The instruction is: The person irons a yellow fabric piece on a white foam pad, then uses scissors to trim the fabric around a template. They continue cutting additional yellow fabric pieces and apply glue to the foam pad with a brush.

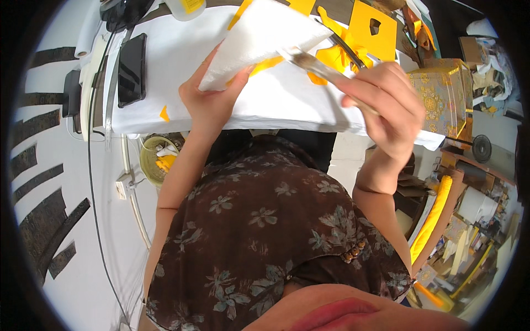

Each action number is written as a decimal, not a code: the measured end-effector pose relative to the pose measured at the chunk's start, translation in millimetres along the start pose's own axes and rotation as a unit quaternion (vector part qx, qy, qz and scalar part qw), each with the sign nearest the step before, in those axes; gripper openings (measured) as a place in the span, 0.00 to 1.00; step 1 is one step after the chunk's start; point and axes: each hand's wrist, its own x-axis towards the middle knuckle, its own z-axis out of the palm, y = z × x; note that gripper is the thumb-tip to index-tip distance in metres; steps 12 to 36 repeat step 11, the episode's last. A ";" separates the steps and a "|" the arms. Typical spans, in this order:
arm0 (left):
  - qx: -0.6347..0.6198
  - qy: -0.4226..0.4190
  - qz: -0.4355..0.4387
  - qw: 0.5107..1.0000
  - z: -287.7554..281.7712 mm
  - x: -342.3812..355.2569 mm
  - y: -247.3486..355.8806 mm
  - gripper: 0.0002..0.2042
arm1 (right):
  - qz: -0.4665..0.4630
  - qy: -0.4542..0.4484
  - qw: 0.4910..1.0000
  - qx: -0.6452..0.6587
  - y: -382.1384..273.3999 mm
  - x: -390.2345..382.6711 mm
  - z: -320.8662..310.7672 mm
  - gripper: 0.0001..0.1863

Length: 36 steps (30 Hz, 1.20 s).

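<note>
My left hand (212, 105) is closed on a white, soft-looking panel (262, 41), thumb at its near edge and fingers partly hidden behind it. The panel is tilted above the table, with yellow material showing along its edges. In my right hand (389, 105) I grip a flat brush (320, 69) by its handle. Its pale bristles meet the panel's right edge in this view; whether they touch it I cannot tell. Beyond the brush lie crumpled yellow cloth (334, 55) and a dark curved tool (348, 49).
On the white-covered table (287, 105) are a black phone (132, 69), a yellow scrap (164, 113) and a yellow sheet with a hole (381, 41). A white bottle (185, 10) stands at the back. Right is a patterned golden box (441, 96); below the left edge, a bin (148, 160).
</note>
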 end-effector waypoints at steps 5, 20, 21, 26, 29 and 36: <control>-0.020 0.003 -0.017 1.000 1.2 -0.4 -0.8 0.25 | -0.029 0.035 0.999 0.007 -1.9 8.3 10.6 0.13; -0.021 -0.003 0.006 1.000 2.0 1.1 -0.1 0.26 | 0.003 0.047 0.999 0.023 -8.1 12.2 -0.1 0.11; -0.021 -0.003 0.006 1.000 2.0 1.1 -0.1 0.26 | 0.003 0.047 0.999 0.023 -8.1 12.2 -0.1 0.11; -0.021 -0.003 0.006 1.000 2.0 1.1 -0.1 0.26 | 0.003 0.047 0.999 0.023 -8.1 12.2 -0.1 0.11; -0.021 -0.003 0.006 1.000 2.0 1.1 -0.1 0.26 | 0.003 0.047 0.999 0.023 -8.1 12.2 -0.1 0.11; -0.021 -0.003 0.006 1.000 2.0 1.1 -0.1 0.26 | 0.003 0.047 0.999 0.023 -8.1 12.2 -0.1 0.11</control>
